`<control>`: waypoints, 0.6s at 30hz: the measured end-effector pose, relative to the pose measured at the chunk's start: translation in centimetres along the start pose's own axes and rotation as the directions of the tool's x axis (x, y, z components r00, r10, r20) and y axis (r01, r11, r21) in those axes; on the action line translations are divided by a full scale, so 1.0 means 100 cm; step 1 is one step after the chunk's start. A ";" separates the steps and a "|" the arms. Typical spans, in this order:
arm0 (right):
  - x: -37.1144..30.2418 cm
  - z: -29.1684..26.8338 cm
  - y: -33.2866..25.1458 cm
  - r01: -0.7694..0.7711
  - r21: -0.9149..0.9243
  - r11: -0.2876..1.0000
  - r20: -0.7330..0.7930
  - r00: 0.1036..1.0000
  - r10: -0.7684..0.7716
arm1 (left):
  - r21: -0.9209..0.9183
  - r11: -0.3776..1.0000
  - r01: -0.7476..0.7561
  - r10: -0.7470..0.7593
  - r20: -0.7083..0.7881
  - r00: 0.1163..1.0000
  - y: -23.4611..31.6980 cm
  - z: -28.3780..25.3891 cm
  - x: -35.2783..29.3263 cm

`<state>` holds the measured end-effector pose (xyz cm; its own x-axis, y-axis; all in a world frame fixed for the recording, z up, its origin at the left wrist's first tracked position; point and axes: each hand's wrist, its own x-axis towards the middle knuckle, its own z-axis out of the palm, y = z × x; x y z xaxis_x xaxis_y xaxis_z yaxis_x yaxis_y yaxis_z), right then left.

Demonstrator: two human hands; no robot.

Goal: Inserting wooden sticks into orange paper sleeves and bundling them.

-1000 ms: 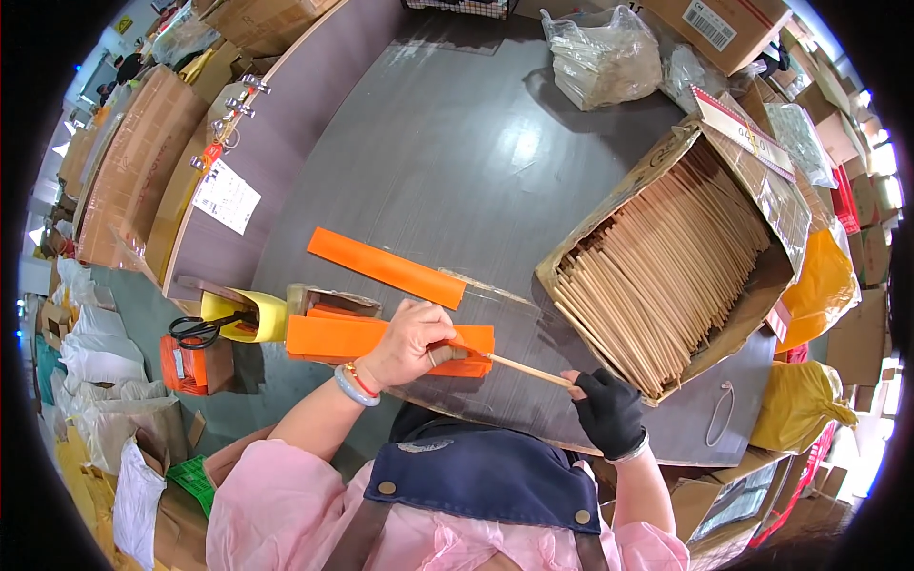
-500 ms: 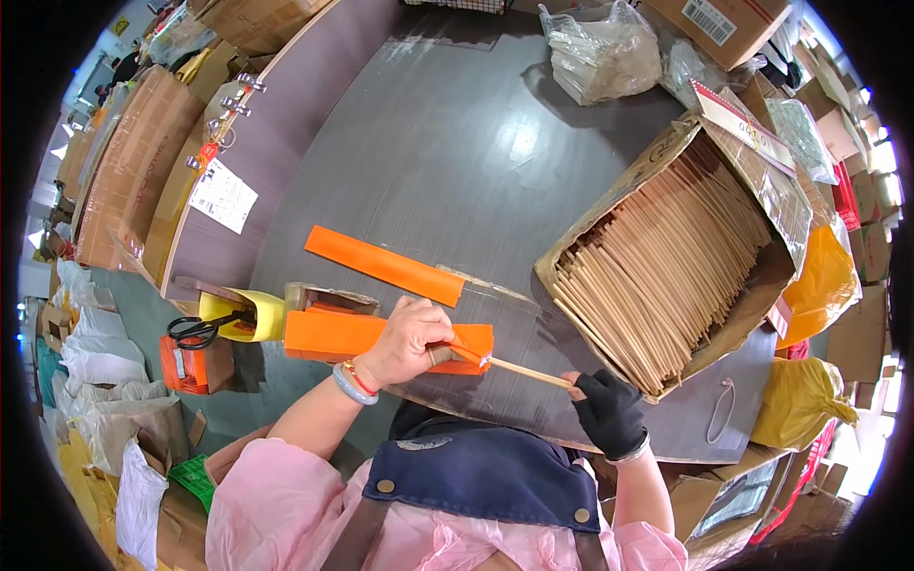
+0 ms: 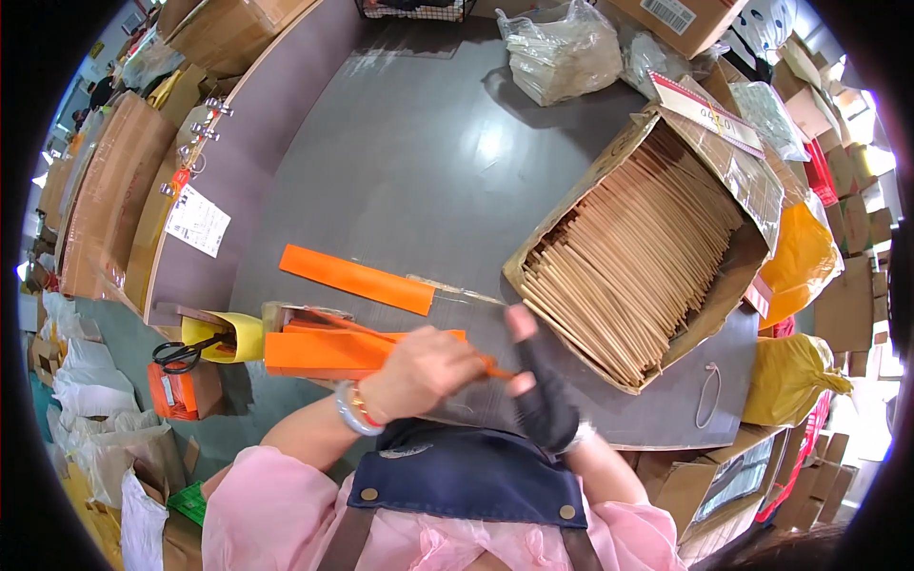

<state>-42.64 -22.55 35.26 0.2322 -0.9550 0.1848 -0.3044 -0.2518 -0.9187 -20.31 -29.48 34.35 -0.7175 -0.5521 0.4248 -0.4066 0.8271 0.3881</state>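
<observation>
Seemingly, the left hand [image 3: 426, 369] has its grip clamped on an orange strip [image 3: 495, 369] jutting out to its right, long axis toward the gloved right hand [image 3: 547, 398], nearer the tip, whose blurred grip I cannot judge as pinched or apart.

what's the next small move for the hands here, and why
I'd probably have the right hand gently steady the near end of the orange piece between the hands: the left hand seems to grip it, and that end juts out right beside the gloved hand's fingertips. Blur hides whether they already touch it.
</observation>
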 end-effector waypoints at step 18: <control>-0.010 -0.063 0.089 -0.278 -0.884 0.375 -0.316 0.948 -0.040 | -0.204 0.917 0.342 -0.361 -0.062 0.931 -0.037 0.036 -0.045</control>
<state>-51.37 -24.83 29.10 -0.0591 -0.9448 0.3224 -0.9956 0.0324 -0.0876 -17.55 -29.67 28.08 -0.4864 -0.8185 0.3058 -0.5032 0.5485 0.6678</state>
